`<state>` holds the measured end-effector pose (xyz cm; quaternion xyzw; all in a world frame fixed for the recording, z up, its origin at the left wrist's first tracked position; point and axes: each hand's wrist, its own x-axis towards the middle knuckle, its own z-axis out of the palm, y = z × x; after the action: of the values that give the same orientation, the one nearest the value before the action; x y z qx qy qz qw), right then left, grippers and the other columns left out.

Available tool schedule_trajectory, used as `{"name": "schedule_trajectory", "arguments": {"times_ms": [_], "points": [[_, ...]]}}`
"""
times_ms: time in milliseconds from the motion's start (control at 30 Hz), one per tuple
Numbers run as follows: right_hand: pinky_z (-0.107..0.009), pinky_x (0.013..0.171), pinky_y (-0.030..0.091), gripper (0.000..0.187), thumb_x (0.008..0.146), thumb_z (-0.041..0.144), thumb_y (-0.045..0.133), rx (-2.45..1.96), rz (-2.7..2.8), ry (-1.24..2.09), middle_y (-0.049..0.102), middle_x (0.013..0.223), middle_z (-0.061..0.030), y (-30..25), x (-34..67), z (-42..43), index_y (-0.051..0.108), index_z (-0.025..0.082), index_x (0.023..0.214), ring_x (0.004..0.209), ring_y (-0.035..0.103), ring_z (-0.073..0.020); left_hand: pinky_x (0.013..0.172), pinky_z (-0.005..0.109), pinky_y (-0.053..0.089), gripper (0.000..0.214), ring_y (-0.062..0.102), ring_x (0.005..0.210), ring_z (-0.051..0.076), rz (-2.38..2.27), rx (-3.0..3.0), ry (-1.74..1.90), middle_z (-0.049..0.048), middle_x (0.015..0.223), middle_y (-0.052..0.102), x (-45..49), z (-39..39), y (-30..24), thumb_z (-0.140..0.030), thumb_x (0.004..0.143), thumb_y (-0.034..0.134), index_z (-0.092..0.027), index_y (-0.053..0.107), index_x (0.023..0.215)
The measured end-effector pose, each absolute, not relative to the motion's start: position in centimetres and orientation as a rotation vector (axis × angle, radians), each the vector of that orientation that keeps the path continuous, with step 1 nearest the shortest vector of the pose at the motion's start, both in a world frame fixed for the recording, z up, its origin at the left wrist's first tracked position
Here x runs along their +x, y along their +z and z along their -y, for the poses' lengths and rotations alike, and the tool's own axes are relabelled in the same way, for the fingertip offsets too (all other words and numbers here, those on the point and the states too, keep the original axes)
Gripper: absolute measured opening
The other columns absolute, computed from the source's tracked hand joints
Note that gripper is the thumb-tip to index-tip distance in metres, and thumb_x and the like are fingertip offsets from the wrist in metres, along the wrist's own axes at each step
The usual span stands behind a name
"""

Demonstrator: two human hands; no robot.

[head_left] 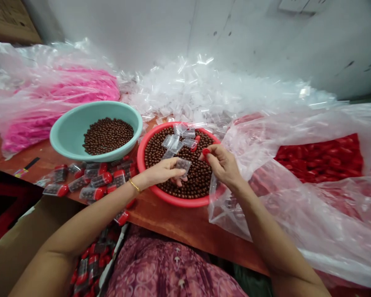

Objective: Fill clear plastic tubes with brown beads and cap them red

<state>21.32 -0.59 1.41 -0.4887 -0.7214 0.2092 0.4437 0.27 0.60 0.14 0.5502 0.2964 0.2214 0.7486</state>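
My left hand (170,170) is closed on a small clear plastic tube (183,165) over the red basin (188,203). Dark contents seem to show through the tube, though brown balls also lie behind it. Brown balls (163,144) fill much of the basin. Several clear tubes (172,142) and a red cap (197,139) lie on top of them. To the right, my right hand (221,163) pinches another red cap (205,152) above the basin's right side. The two hands are apart, and the cap does not touch the tube.
A teal bowl (62,134) with more brown balls stands at the left. Capped tubes (100,180) lie in front of it, others in a box (89,264) below. Clear tubes (185,90) are heaped behind. Plastic bags hold red caps (324,159) and pink pieces (89,84).
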Motion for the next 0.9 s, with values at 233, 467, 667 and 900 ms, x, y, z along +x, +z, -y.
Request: {"name": "schedule_trajectory", "arguments": {"times_ms": [233,467,667,900], "points": [[-0.026,0.04,0.043,0.015,0.073,0.037,0.047,-0.996,1.156,1.509,0.051,0.056,0.003,1.7,18.5,0.2,0.051,0.023,0.075,0.047,0.047,-0.0125,0.061,0.022,0.048,0.029,0.064,0.062,0.01,-0.658,1.137,0.541,0.0037,0.08,0.068,0.1,0.2,0.0,-0.029,0.074,0.066,-0.012,0.053,0.094],[-0.04,0.085,0.051,0.019,0.073,0.04,0.06,-0.906,1.064,1.34,0.071,0.095,-0.0033,0.9,17.1,-0.3,0.054,0.026,0.083,0.096,0.064,-0.021,0.057,0.022,0.046,0.023,0.059,0.054,0.007,-0.651,1.241,0.411,0.0005,0.076,0.065,0.2,0.2,-0.3,-0.027,0.076,0.063,-0.013,0.051,0.091],[-0.046,0.093,0.048,0.023,0.074,0.044,0.061,-0.88,1.104,1.365,0.068,0.111,-0.0054,0.6,16.3,0.9,0.055,0.025,0.085,0.103,0.063,-0.0234,0.055,0.022,0.048,0.039,0.06,0.053,0.008,-0.574,1.141,0.549,0.0015,0.075,0.065,0.0,0.2,0.1,-0.035,0.076,0.064,-0.013,0.049,0.104],[-0.042,0.101,0.041,0.01,0.079,0.03,0.059,-1.076,1.368,1.021,0.068,0.106,-0.0021,0.2,17.9,2.6,0.055,0.025,0.086,0.106,0.061,-0.0184,0.051,0.02,0.046,0.041,0.057,0.052,0.007,-0.601,1.172,0.639,0.0008,0.074,0.063,0.1,0.1,-0.1,-0.032,0.077,0.061,-0.013,0.05,0.111]]}}
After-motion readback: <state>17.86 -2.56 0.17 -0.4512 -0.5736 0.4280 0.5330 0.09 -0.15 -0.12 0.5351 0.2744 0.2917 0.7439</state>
